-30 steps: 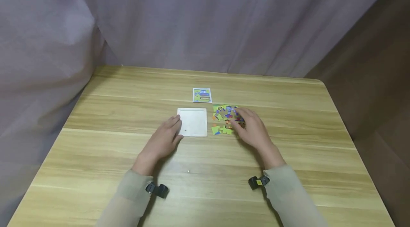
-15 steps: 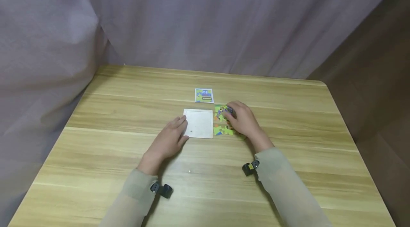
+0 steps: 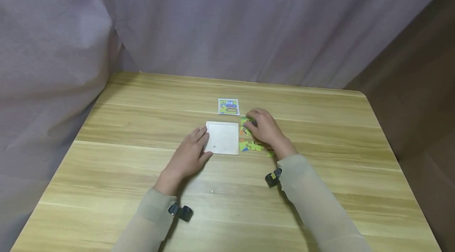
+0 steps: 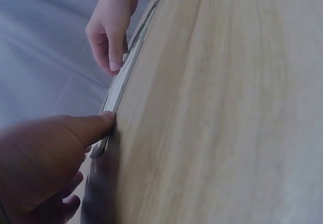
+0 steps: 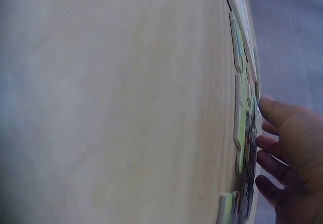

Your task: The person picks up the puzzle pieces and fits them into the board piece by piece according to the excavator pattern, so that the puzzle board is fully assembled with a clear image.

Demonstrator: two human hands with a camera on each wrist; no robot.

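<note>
1. Hands: we found the left hand (image 3: 187, 156) lying flat on the table (image 3: 124, 165), its straight fingers touching the left edge of the blank puzzle tray (image 3: 224, 138) and gripping nothing.
2. We saw the right hand (image 3: 264, 128) over the puzzle pieces (image 3: 250, 146), just right of the tray, fingers bent onto the far pieces; we could not tell whether it pinched one.
3. A picture card (image 3: 228, 106) lay just beyond the tray.

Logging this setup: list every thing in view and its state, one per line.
Puzzle tray: flat on table, no pieces in it.
Puzzle pieces: loose pile, right of the tray.
Picture card: face up, behind the tray.
Left hand: fingers touch tray's left edge.
Right hand: on the pieces.
</note>
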